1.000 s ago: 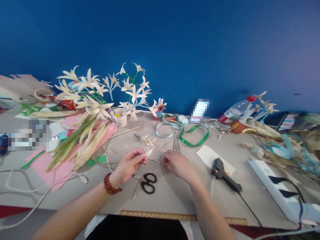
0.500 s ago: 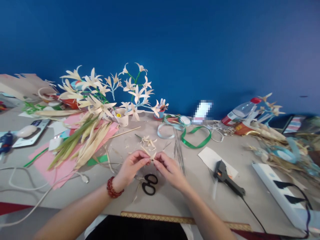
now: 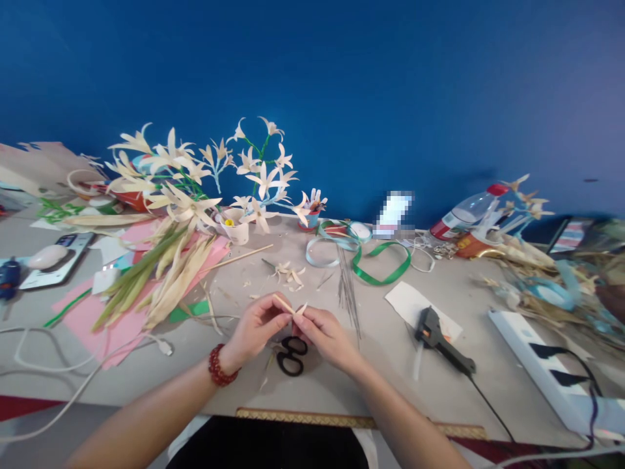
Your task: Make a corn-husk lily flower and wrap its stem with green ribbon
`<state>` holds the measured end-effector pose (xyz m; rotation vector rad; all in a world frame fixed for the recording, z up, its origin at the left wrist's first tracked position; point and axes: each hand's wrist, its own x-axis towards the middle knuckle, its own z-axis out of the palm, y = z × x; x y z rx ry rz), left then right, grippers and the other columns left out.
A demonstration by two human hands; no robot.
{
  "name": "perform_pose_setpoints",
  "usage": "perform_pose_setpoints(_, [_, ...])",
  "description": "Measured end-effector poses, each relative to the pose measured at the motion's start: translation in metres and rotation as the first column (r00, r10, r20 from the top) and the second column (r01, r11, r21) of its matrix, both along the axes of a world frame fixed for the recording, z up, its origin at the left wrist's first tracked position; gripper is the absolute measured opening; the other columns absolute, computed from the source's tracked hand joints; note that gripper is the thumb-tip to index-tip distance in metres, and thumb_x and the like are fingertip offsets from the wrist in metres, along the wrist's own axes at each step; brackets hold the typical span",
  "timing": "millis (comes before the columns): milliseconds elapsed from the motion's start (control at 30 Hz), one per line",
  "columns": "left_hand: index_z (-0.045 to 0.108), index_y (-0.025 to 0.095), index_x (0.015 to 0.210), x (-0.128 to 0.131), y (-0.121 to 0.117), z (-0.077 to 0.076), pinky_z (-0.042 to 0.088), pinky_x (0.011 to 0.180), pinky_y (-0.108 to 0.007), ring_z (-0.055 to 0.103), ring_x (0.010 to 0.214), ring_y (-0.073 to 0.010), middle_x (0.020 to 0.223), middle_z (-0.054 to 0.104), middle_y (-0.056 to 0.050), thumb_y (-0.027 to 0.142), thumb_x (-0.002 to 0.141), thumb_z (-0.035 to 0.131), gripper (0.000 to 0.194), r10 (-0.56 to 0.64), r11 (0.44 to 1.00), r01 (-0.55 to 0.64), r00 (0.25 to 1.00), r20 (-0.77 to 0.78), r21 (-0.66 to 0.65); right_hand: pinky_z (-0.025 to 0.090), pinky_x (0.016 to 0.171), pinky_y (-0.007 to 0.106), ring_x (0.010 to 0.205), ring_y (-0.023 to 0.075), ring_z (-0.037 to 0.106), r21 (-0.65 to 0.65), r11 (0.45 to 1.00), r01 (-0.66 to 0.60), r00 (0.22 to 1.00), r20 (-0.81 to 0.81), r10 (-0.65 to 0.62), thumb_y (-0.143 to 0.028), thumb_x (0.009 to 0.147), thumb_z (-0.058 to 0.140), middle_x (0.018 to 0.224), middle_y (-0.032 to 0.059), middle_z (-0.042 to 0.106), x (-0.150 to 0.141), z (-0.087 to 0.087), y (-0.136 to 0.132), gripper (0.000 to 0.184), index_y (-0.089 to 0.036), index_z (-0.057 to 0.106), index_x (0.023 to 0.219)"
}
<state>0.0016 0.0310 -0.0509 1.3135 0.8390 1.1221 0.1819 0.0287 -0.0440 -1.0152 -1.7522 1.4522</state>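
My left hand (image 3: pixel 261 324) and my right hand (image 3: pixel 323 331) meet over the middle of the table, both in a pinch. Between their fingertips are slim, pale husk petals (image 3: pixel 284 304), splayed in a V; how they join is hidden by my fingers. Just below my hands lie black-handled scissors (image 3: pixel 291 365), partly covered, blades pointing left. Beyond my fingers rests a small pale husk flower (image 3: pixel 289 273) with loose bits about it. Thin grey wires (image 3: pixel 348 296) lie on the table past my right hand.
A black glue gun (image 3: pixel 443 344) rests partly on white card (image 3: pixel 410 301) at right, near a power strip (image 3: pixel 530 371). Green ribbon (image 3: pixel 381 279) curls behind. Husk leaves (image 3: pixel 141 277) cover pink paper (image 3: pixel 81 326) at left; husk flowers (image 3: pixel 263 181) stand at the back.
My right hand has come left from the wires to join my left hand at the petals. Since half a second ago, the petals have turned slightly within my fingers.
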Motion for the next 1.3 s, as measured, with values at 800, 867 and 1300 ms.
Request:
perform_pose_setpoints(800, [0.062, 0.017, 0.077, -0.007, 0.005, -0.007, 0.043, 0.067, -0.026, 0.053, 0.068, -0.0123, 0.074, 0.056, 0.0, 0.024, 0.084, 0.067, 0.01, -0.071, 0.993, 0.053, 0.981, 0.182, 0.103, 0.02, 0.037, 0.019, 0.038, 0.0064, 0.028, -0.377, 0.919, -0.116, 0.938, -0.346, -0.023, -0.057, 0.091, 0.049, 0.046, -0.0068, 0.039, 0.023, 0.007, 0.002, 0.046, -0.016, 0.057, 0.071])
perform_pose_setpoints(867, [0.062, 0.017, 0.079, -0.005, 0.002, -0.006, 0.043, 0.067, -0.026, 0.053, 0.069, -0.0123, 0.077, 0.056, 0.0, 0.022, 0.085, 0.066, 0.009, -0.069, 0.995, 0.055, 0.985, 0.161, 0.086, 0.027, 0.044, 0.019, 0.049, 0.008, 0.035, -0.222, 0.975, -0.033, 0.984, -0.176, -0.006, -0.056, 0.091, 0.051, 0.058, -0.0047, 0.043, 0.013, 0.012, 0.001, 0.042, -0.017, 0.056, 0.077])
perform_pose_setpoints(1300, [0.065, 0.017, 0.079, -0.005, 0.003, -0.003, 0.045, 0.072, -0.029, 0.057, 0.076, -0.0164, 0.079, 0.061, -0.004, 0.025, 0.085, 0.065, 0.011, -0.117, 0.97, 0.11, 0.993, 0.018, 0.215, 0.024, 0.045, 0.021, 0.045, 0.0071, 0.032, -0.241, 0.948, -0.208, 0.961, -0.232, 0.152, -0.054, 0.096, 0.042, 0.049, -0.0054, 0.039, 0.0, 0.012, -0.008, 0.052, -0.016, 0.049, 0.06])
